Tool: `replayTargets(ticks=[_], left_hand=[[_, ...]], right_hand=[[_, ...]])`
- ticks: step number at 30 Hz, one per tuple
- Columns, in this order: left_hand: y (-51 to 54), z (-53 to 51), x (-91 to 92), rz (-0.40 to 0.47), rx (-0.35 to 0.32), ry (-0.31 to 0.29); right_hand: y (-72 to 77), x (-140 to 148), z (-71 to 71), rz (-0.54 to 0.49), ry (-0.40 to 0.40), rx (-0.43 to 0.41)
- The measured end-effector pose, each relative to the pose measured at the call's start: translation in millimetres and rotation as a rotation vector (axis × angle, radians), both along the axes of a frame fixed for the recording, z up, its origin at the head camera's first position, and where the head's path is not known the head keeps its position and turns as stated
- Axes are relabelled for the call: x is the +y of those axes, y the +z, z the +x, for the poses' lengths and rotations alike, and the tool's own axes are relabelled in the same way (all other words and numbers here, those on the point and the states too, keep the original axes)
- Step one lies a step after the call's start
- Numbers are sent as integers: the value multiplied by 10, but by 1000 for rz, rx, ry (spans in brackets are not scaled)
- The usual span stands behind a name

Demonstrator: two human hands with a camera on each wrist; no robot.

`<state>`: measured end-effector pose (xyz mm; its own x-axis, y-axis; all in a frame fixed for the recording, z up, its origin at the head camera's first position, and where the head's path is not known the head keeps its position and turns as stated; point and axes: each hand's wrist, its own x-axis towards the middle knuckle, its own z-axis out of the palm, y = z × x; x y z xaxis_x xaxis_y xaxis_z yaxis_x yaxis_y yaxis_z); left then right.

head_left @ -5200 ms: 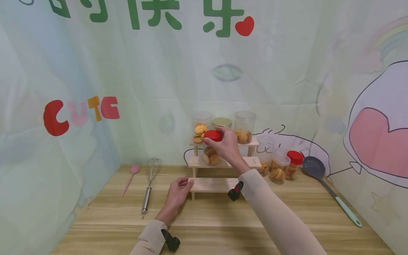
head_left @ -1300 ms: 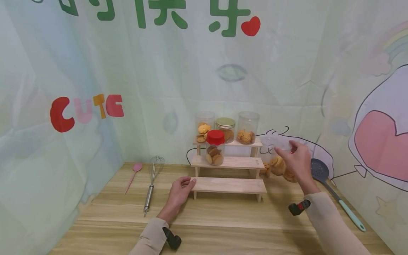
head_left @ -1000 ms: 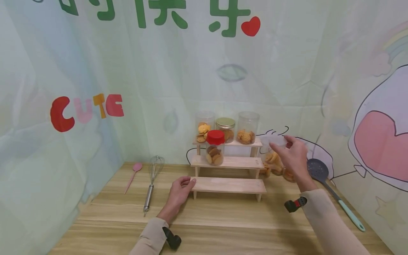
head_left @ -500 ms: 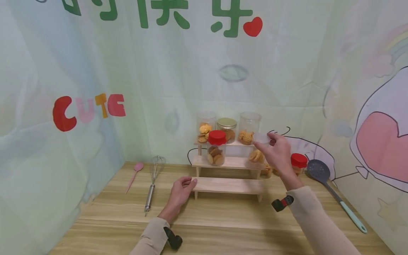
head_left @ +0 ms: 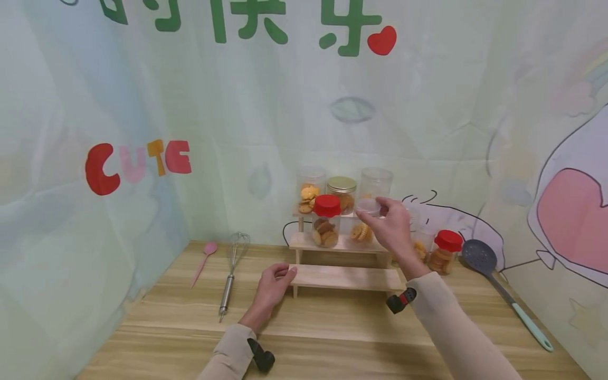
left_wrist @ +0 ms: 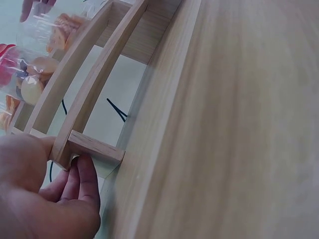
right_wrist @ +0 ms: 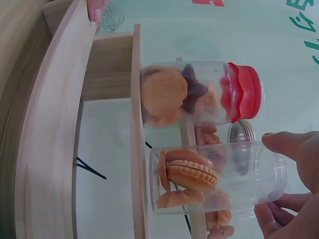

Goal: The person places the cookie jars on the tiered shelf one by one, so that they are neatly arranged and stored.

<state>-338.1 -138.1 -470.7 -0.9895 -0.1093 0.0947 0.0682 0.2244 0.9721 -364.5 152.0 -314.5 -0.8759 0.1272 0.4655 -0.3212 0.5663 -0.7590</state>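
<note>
My right hand [head_left: 391, 224] pinches a clear-lidded cookie jar [head_left: 362, 233] near its top. The jar is upright over the middle step of a three-tier wooden stand [head_left: 347, 277]; in the right wrist view its base [right_wrist: 155, 184] is at the board's edge, and I cannot tell whether it touches. Left of it on that step stands a red-lidded cookie jar [head_left: 326, 228]. My left hand [head_left: 273, 287] grips the left end of the lowest board, thumb above and fingers below, as the left wrist view shows.
The top tier bears a left jar [head_left: 311, 196], a gold-lidded jar [head_left: 342, 194] and a right jar [head_left: 376, 182]. Right of the stand are another red-lidded jar [head_left: 446, 254], a partly hidden cookie jar [head_left: 420, 250] and a skimmer [head_left: 480, 258]. A whisk [head_left: 228, 287] and pink spoon [head_left: 204, 258] lie left.
The right hand let go of the red-lidded jar on the middle step, took the clear-lidded jar from the right-hand group and carried it left over that step. The left hand stays on the stand.
</note>
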Motion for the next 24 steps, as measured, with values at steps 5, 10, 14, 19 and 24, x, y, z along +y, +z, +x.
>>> replayTargets(ticks=[5, 10, 14, 19, 24], left_hand=[[3, 0, 7, -7, 5, -1], [6, 15, 12, -9, 5, 2], [9, 20, 6, -10, 5, 4], [16, 22, 1, -7, -1, 2], [22, 24, 0, -3, -1, 0]], right_hand=[[-17, -129, -48, -7, 28, 29], [-37, -234, -75, -20, 37, 18], [-49, -279, -98, -10, 31, 19], [-60, -303, -121, 11, 28, 39], [-70, -320, -136, 27, 21, 39]])
